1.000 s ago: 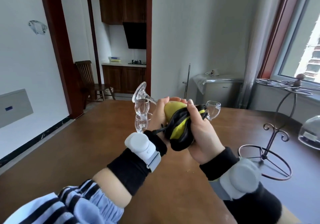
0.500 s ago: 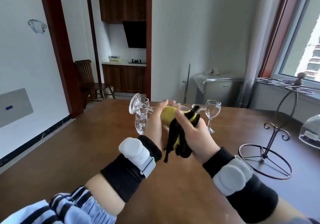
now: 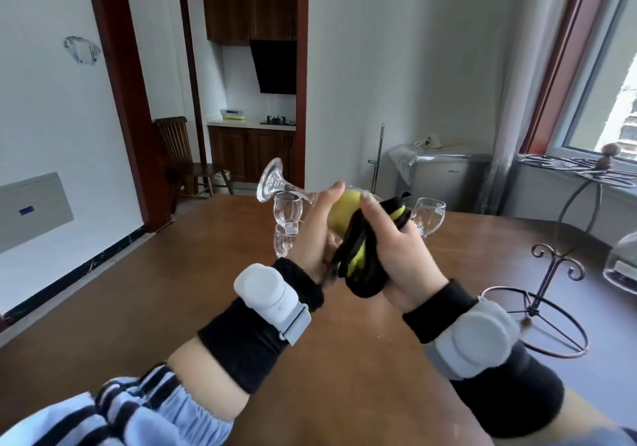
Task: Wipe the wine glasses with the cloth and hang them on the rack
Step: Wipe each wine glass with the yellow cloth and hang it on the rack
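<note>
My left hand (image 3: 315, 228) grips a clear wine glass (image 3: 275, 183) lying on its side above the table, its foot pointing up and left. A yellow and black cloth (image 3: 362, 256) covers the bowel of the glass, and my right hand (image 3: 396, 249) holds that cloth against it. Behind my left hand, two more wine glasses (image 3: 287, 220) stand on the table, one in front of the other. A third standing glass (image 3: 429, 216) shows past my right fingers. The dark metal rack (image 3: 551, 273) stands at the right, its ring base on the table and its hanging arms up by the window.
A glass bowl (image 3: 622, 266) sits at the right edge beside the rack. The brown table (image 3: 172, 290) spreads out in front of me. Beyond it are a doorway with a wooden chair (image 3: 179, 156) and a covered appliance (image 3: 444, 177) by the wall.
Both hands and the glass dipped lower and came back up a little. My right hand has shifted the cloth around the bowl, and the glass foot has turned slightly.
</note>
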The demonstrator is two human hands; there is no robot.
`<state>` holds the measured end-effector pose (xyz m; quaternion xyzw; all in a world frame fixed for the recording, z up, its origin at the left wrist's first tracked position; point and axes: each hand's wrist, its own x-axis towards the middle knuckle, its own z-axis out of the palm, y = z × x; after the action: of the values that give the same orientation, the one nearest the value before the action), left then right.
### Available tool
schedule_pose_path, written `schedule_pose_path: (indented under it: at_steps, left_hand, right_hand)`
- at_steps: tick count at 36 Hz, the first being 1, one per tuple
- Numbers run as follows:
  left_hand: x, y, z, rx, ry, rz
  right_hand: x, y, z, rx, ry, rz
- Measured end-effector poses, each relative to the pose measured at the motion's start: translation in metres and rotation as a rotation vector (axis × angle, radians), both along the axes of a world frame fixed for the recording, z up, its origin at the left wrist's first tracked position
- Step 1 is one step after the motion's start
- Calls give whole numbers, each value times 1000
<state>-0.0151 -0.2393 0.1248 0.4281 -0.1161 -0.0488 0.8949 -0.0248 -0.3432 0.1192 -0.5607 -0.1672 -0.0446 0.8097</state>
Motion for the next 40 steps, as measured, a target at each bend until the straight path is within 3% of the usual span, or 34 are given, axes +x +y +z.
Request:
schedule_pose_path:
  at_steps: [2,5,11,13,17,19,20,23,26,27,29,33,35,37,40]
  left_hand:
    - [0,-2,1,-50,-72,23]
    - [4,-3,6,-80,-68,23]
    - [5,-5,9,24,24,57]
    - [5,-1,8,66,21,10]
    - [3,8,1,46,-50,9]
    - [4,7,0,19,-104,54]
    - [5,6,2,12,-112,62]
    - [7,4,10,-6,-55,66]
    - [8,3,11,2,1,10]
    - [8,3,10,34,15,3]
    - [6,8,8,85,32,-20]
    - [4,8,2,55,-39,4]
    - [6,6,1,10,-75,11]
    - [7,4,7,-2,-37,18]
    - [10,4,9,-7,32,37]
  right_hand:
    - [-5,2,7,164,99,135]
    - [-6,8,2,65,-98,69]
    - [14,-9,-22,-922,-928,-453]
    - [10,-8,-20,-804,-822,-437]
    - [-4,0,-1,-60,-97,-7]
    - [-7,2,3,63,10,111]
    - [-7,3,3,48,-42,115]
    - [-8,1,-5,-328,-417,-2]
    - [2,-10,-10,-913,-824,-322]
    - [6,-13,-11,-990,-886,-389]
    - [1,-9,-6,-826,-717,-360]
    - [-7,-4,10,-119,-62,66]
    - [-7,-3,11,-30,-56,172]
    - [-8,-1,4,-261,-304,111]
    - [6,-13,-7,-991,-878,-273]
